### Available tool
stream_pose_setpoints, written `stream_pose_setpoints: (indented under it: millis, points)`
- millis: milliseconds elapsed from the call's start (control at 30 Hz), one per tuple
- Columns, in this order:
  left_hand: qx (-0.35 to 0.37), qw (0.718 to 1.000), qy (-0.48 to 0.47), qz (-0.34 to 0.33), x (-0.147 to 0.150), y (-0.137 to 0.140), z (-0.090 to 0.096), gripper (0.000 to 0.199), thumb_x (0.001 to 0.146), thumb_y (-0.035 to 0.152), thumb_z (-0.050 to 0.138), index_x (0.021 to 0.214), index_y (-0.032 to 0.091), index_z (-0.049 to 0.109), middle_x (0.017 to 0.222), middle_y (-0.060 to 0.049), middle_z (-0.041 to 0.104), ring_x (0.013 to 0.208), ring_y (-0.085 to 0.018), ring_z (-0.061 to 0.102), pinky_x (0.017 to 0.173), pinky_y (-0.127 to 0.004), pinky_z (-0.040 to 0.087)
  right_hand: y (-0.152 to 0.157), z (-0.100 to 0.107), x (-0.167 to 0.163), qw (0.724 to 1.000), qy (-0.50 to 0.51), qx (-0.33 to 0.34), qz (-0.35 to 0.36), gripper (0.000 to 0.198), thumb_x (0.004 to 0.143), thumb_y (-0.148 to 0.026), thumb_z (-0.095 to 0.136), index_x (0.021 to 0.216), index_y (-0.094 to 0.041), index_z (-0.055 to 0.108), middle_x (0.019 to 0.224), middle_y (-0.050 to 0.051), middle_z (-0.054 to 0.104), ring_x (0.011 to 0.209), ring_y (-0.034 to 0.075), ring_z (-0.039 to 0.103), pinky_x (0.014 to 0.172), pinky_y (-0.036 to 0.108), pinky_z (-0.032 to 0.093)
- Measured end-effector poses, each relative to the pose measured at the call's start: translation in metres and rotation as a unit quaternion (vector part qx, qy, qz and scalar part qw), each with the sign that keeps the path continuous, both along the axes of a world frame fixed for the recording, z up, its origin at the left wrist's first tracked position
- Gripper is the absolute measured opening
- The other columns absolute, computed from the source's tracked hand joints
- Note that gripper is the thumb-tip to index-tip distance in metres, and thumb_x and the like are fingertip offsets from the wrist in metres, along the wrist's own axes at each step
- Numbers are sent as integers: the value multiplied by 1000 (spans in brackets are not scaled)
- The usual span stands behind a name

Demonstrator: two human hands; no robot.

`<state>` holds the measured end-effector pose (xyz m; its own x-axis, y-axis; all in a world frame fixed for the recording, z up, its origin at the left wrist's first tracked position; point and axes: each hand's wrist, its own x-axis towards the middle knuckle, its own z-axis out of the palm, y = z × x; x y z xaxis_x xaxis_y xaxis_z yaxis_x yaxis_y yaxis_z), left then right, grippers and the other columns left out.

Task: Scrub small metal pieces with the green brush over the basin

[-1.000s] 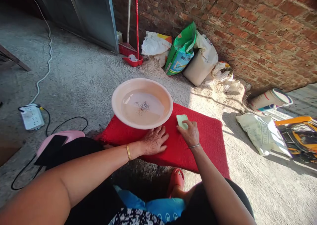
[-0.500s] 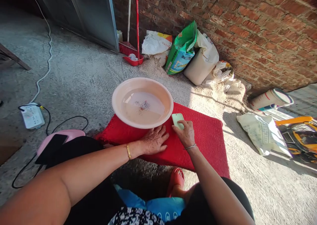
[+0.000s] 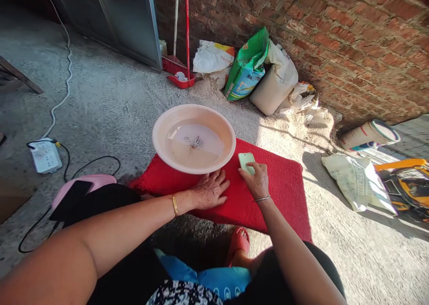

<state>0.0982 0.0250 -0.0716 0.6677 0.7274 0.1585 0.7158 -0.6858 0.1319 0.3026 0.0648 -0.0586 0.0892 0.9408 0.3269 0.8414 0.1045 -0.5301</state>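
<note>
Over a low surface in front of me lies a red cloth (image 3: pixel 283 186). My left hand (image 3: pixel 210 191) rests flat on it with fingers spread, its fingertips by the near rim of a pale pink basin (image 3: pixel 161 150). My right hand (image 3: pixel 256 180) grips a small pale green block (image 3: pixel 246 159) with rounded corners and a raised rim, between thumb and fingers. The block is against the cloth; its underside is hidden, so I cannot tell whether it has bristles. Clear water stands in the basin, above a dark printed pattern at the bottom.
Beyond the basin are a red dustpan (image 3: pixel 182 82), a green sack (image 3: pixel 246 65) and a white sack (image 3: pixel 276 81) along the brick wall. A bucket (image 3: pixel 370 135) lies tilted at right, near a flat bag (image 3: pixel 360 180). A power strip (image 3: pixel 46 156) with cables is at left.
My right hand has slid a little to the right across the cloth with the green block. My left hand and the basin stay in place.
</note>
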Motion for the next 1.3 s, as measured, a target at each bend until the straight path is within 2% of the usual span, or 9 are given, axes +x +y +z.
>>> stream_pose_setpoints:
  millis: [67, 267, 400, 567, 767, 833, 1000, 1233, 1300]
  points:
    - [-1, 1000, 1, -1, 0, 0, 0, 52, 83, 51, 46, 123, 19, 52, 136, -17, 44, 129, -34, 33, 101, -50, 27, -2, 3, -2, 1000, 18, -4, -4, 42, 73, -58, 60, 90, -20, 65, 89, 7, 48, 85, 22, 51, 77, 37, 45]
    - [-1, 1000, 3, -1, -1, 1, 0, 55, 83, 50, 46, 127, 18, 49, 138, -17, 43, 130, -34, 32, 102, -51, 25, -14, -3, -24, 998, 15, -14, 55, 39, 75, -56, 60, 91, -21, 64, 91, 7, 48, 85, 21, 51, 75, 35, 46]
    - [2, 1000, -3, 3, 0, 0, -1, 53, 82, 51, 47, 124, 19, 52, 137, -16, 44, 129, -34, 33, 102, -50, 26, -6, -4, -3, 1000, -13, -10, 15, 40, 72, -58, 60, 89, -22, 64, 91, 6, 46, 83, 21, 50, 73, 35, 45]
    - [6, 1000, -5, 3, 1, 0, -1, 51, 82, 51, 47, 122, 20, 53, 136, -15, 46, 128, -33, 35, 101, -49, 27, 2, 4, 18, 998, 10, -8, -54, 48, 68, -64, 60, 88, -21, 64, 87, 5, 45, 80, 21, 50, 75, 38, 45]
    - [5, 1000, -3, 5, 0, 0, -1, 52, 83, 51, 46, 124, 19, 52, 137, -16, 44, 130, -34, 32, 101, -50, 27, -4, -3, 1, 1000, 5, -13, 16, 44, 71, -62, 59, 87, -22, 65, 89, 6, 47, 85, 21, 51, 76, 36, 44]
    - [4, 1000, -2, 5, 0, 0, 0, 52, 82, 50, 47, 124, 19, 52, 137, -16, 44, 130, -34, 32, 101, -49, 27, -2, -4, 7, 1000, -3, -21, 4, 45, 70, -63, 59, 86, -22, 65, 89, 6, 47, 83, 21, 51, 73, 35, 44]
    - [2, 1000, -2, 4, 0, -1, 1, 52, 82, 50, 48, 124, 19, 52, 136, -16, 45, 128, -34, 35, 100, -48, 28, 5, 4, 33, 996, 0, -7, -86, 48, 65, -65, 62, 84, -22, 65, 87, 5, 46, 78, 21, 50, 72, 36, 44]
    - [5, 1000, 9, 1, -1, 0, 1, 52, 83, 50, 46, 125, 19, 52, 137, -17, 43, 129, -35, 34, 101, -49, 28, -3, -1, 15, 999, 11, -18, -24, 48, 67, -65, 59, 85, -21, 66, 87, 6, 47, 81, 21, 51, 74, 36, 44]
    - [4, 1000, 9, 2, -1, 0, 1, 52, 83, 50, 46, 125, 19, 52, 137, -17, 44, 129, -35, 34, 101, -49, 28, -2, -2, 17, 999, 7, -28, -34, 49, 66, -66, 58, 85, -22, 66, 88, 6, 47, 81, 22, 52, 72, 36, 44]
